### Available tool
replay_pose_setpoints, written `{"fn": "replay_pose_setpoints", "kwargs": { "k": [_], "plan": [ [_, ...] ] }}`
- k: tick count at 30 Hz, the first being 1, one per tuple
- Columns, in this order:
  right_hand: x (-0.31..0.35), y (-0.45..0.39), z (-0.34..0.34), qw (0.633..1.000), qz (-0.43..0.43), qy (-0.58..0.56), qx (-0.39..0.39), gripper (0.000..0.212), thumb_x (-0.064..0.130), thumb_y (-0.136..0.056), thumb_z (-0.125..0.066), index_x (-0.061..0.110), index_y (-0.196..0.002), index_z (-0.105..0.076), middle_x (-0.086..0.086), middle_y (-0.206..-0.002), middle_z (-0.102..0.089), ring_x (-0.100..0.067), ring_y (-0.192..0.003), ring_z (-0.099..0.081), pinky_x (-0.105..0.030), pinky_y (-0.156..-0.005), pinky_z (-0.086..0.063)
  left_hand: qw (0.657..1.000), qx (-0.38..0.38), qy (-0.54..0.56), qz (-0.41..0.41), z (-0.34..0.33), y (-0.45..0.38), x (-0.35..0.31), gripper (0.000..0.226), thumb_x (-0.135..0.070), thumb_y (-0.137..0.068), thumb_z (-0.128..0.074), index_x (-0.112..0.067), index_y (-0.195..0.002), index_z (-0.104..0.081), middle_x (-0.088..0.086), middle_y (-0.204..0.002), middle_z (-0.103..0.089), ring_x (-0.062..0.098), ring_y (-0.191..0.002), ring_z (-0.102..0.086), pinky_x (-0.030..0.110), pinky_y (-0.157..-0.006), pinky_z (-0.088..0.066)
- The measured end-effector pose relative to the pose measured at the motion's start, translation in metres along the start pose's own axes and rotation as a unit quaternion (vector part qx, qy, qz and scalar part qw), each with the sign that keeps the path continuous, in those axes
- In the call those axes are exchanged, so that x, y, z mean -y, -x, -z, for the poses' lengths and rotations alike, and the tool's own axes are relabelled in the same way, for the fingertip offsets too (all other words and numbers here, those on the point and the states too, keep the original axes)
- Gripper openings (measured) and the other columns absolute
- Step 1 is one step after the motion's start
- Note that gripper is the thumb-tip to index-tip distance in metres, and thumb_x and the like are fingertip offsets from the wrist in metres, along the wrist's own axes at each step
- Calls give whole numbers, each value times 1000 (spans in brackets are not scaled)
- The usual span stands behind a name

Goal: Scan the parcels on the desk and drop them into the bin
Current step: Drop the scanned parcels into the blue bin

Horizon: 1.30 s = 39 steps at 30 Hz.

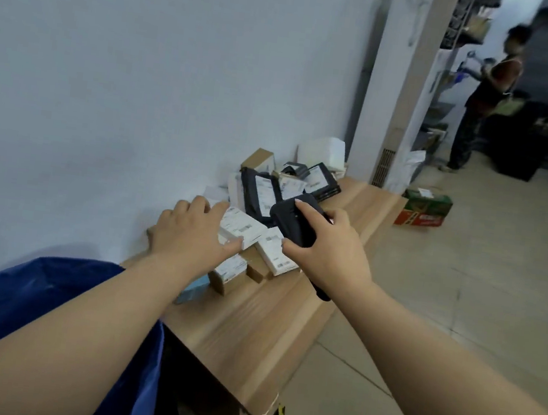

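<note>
A heap of small parcels lies on the wooden desk [245, 321] against the wall. My left hand [190, 231] grips a white labelled box [241, 225] at the near end of the heap, thumb on its front edge and fingers over its back. My right hand [326, 248] holds a black handheld scanner [295, 222] above the parcels, just right of that box. Beneath the scanner lies another white box [275, 252]. Further back are a black mailer bag [260, 192] and a dark flat parcel [322, 180]. The blue bin [30, 298] stands at the lower left, beside the desk's near end.
A white wall runs along the desk's left side. Small brown boxes [232, 280] sit under the white ones. On the tiled floor to the right stands a green and red carton [426, 208]. A person [486, 95] stands far back by shelving [458, 40].
</note>
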State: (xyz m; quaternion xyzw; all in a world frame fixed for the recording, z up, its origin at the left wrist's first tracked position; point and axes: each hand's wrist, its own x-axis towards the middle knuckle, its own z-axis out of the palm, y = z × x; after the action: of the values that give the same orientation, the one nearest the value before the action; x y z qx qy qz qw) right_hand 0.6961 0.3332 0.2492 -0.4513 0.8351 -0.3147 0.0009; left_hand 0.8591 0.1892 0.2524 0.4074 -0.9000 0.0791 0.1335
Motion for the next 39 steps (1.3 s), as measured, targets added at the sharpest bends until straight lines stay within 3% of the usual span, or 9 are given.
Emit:
{"fn": "replay_pose_setpoints", "kwargs": {
  "k": [10, 17, 25, 39],
  "plan": [
    [-183, -66, 96, 999, -41, 30, -19, 73, 54, -82, -65, 48, -148, -36, 1, -138, -41, -25, -117, -51, -43, -98, -49, 999, -5, 24, -26, -37, -96, -203, 72, -70, -88, -41, -32, -148, -34, 3, -136, -48, 26, -121, -46, 38, -93, -40],
    [-285, -118, 128, 996, -84, 32, -22, 73, 51, -82, -66, 45, -149, -36, -2, -141, -39, -27, -123, -48, -46, -100, -48, 998, 14, 38, -38, -69, -161, -291, 70, -68, -90, -40, -31, -149, -35, 4, -138, -47, 27, -122, -45, 41, -95, -39],
    [-365, -227, 124, 995, -92, 42, -25, 72, 53, -82, -65, 46, -148, -36, 0, -139, -41, -26, -121, -49, -46, -99, -49, 997, -12, 42, -57, -109, -288, -349, 66, -66, -89, -40, -30, -144, -38, 6, -133, -48, 27, -119, -45, 40, -93, -40],
    [-446, -454, 93, 997, -56, 42, 14, 73, 52, -81, -64, 46, -149, -37, -1, -136, -42, -27, -117, -52, -44, -97, -49, 1000, -19, 11, -1, -186, -481, -378, 69, -69, -85, -48, -29, -141, -46, 3, -130, -54, 26, -120, -50, 40, -92, -42]
  ]
}}
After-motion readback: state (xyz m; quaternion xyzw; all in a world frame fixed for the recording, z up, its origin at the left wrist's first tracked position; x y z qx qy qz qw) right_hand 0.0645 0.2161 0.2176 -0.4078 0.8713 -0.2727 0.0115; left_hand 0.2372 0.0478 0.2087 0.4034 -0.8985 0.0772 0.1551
